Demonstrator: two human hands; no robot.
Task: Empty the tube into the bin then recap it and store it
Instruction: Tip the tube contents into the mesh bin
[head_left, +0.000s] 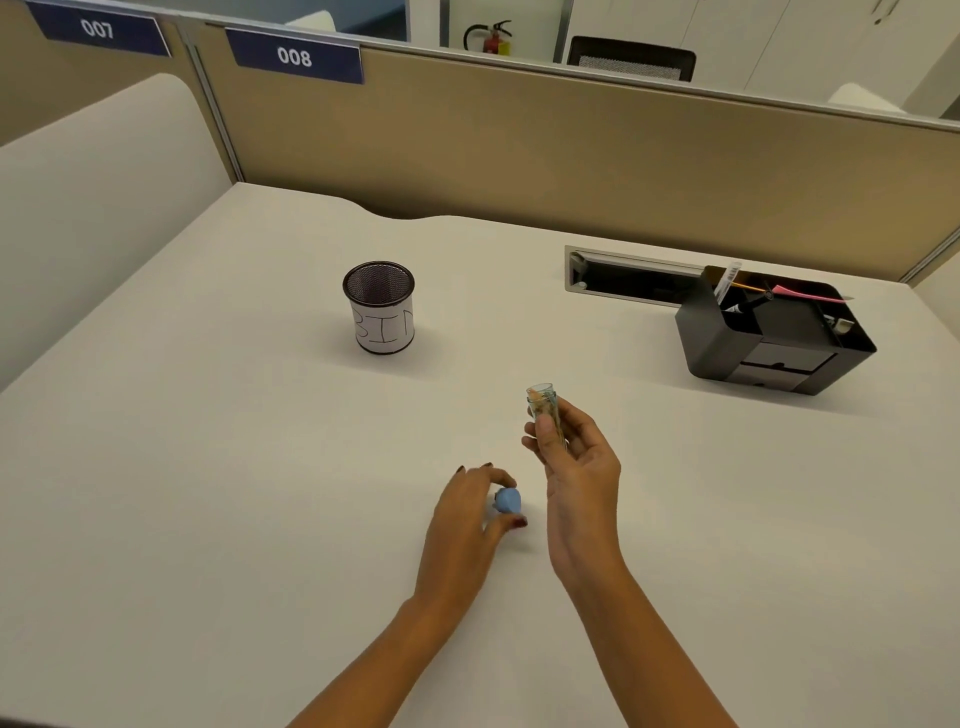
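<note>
A: Status of the tube (545, 415)?

B: It stood uncapped and upright in the closed right hand (576, 467), apparently still holding contents.

A: And the cap (508, 500)?

B: It was at the counter (208, 467), pinched in the left hand (467, 514). Emptying into the bin (382, 312), recapping and storing in the organizer (769, 338) remained.

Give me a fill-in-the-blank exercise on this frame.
1. The right hand holds the open ____ upright.
2. The blue cap is at the ____ hand's fingers.
3. The mesh cup bears the word ____.
4. The organizer stands to the ____ of the cup.

Missing words: tube; left; BIN; right
</note>
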